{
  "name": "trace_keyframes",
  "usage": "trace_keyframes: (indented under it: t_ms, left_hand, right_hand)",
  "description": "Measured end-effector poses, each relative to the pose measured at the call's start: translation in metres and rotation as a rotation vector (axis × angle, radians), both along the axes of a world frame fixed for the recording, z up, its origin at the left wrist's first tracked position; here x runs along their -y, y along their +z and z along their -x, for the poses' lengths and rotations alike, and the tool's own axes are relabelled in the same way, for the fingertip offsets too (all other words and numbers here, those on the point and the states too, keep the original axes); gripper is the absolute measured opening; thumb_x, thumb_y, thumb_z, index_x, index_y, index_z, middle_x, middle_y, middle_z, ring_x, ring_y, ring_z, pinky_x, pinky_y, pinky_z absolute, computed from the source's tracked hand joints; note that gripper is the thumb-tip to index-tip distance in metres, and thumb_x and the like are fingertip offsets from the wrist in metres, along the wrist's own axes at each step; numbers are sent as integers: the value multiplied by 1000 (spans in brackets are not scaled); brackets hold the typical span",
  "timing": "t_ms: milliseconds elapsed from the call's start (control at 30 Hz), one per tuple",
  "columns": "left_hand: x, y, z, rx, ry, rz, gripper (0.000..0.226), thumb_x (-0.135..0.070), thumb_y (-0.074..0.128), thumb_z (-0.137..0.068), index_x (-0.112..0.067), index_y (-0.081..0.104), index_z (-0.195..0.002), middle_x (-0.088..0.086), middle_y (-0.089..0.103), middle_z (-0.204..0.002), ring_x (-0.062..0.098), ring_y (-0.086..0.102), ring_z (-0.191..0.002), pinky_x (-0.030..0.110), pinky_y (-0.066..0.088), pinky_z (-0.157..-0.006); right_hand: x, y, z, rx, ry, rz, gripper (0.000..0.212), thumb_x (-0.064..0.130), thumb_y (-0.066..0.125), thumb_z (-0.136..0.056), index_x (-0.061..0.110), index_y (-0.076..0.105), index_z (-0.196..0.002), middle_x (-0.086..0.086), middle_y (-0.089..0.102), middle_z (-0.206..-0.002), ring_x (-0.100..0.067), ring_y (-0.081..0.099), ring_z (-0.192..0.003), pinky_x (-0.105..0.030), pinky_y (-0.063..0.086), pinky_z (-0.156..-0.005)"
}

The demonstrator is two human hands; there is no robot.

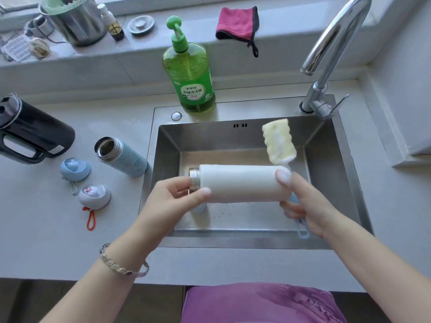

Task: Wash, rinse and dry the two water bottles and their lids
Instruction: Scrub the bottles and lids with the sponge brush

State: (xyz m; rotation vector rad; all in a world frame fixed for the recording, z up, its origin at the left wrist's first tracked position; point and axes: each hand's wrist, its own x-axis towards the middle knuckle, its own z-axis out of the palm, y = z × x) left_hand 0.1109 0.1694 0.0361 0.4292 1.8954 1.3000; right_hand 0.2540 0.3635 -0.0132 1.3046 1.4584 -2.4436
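The white bottle [242, 183] lies sideways above the sink [326, 159], the left hand [172, 199] grasping its steel neck with curled fingers, the right hand [310, 206] clasping its base together with a sponge brush [279, 141]. Left of the sink, on the desk [46, 241], stand the open blue bottle [126, 159], a blue lid [75, 169] and a grey lid [94, 197]. Behind the sink stands a green soap bottle [191, 75].
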Motion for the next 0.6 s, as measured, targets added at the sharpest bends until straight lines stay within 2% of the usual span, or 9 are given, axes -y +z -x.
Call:
trace_keyframes:
  t_ms: [67, 100, 167, 233, 300, 400, 467, 533, 600]
  left_hand:
    - [-3, 0, 2, 218, 92, 111, 24, -23, 68, -81, -3, 70, -95, 20, 68, -96, 31, 65, -94, 38, 58, -79]
    - [-4, -1, 2, 307, 145, 137, 26, -23, 62, -85, 0, 68, -96, 20, 66, -94, 31, 64, -92, 38, 58, -77]
    - [-6, -5, -1, 386, 225, 136, 26, -20, 57, -90, 3, 66, -98, 22, 63, -97, 33, 63, -93, 36, 59, -73]
    - [-9, -9, -7, 342, 269, 101, 21, -14, 55, -91, 3, 66, -92, 23, 63, -99, 32, 63, -96, 29, 59, -71]
    - [-11, -13, -13, 224, 286, 66, 16, -10, 55, -91, -4, 68, -82, 17, 66, -94, 27, 63, -94, 23, 58, -70]
    - [-10, -19, -19, 56, 325, 29, 24, -9, 59, -89, -19, 70, -70, 12, 70, -87, 25, 67, -91, 30, 56, -81]
    - [-11, -22, -24, 11, 336, -9, 23, -11, 62, -86, -20, 72, -66, 15, 70, -83, 25, 67, -86, 36, 54, -85]
    - [-12, -24, -28, 14, 338, -58, 14, -15, 64, -83, -15, 73, -73, 17, 71, -83, 24, 67, -84, 33, 55, -84]
    - [-9, -24, -27, -20, 333, -93, 13, -14, 65, -84, -16, 73, -74, 11, 72, -79, 22, 66, -82, 28, 55, -79]
  right_hand:
    - [0, 0, 0, -27, 31, -142, 71, 51, 71, -54, 20, 53, -115, -7, 38, -72, -7, 20, -42, -17, 18, -36]
    - [-1, 0, 0, -27, 56, -209, 72, 51, 71, -55, 17, 53, -117, -9, 37, -74, -6, 23, -41, -16, 21, -36]
    - [-2, 3, -2, 10, 127, -408, 43, 44, 71, -72, 19, 59, -105, -2, 47, -71, -2, 37, -43, -13, 29, -41]
    - [-4, 2, -7, 101, 181, -717, 13, 36, 54, -91, 23, 59, -92, 4, 59, -78, -1, 48, -60, -14, 34, -52]
    - [-4, -2, -18, 228, 245, -903, 24, 30, 40, -97, 17, 58, -87, -3, 61, -74, -14, 49, -63, -28, 35, -57]
    - [18, 0, -22, 365, 469, -939, 30, 29, 33, -98, 12, 56, -90, -11, 56, -68, -32, 50, -73, -38, 36, -63]
    - [52, 8, -18, 212, 567, -925, 29, 28, 33, -99, 11, 54, -90, -4, 47, -59, -27, 43, -63, -37, 29, -60]
    - [70, 18, -14, 51, 574, -862, 28, 28, 35, -97, 13, 50, -78, 1, 39, -50, -16, 34, -53, -34, 25, -56]
    - [52, 12, -8, 101, 509, -755, 32, 26, 37, -96, 18, 46, -67, 4, 41, -45, -11, 34, -49, -27, 26, -50]
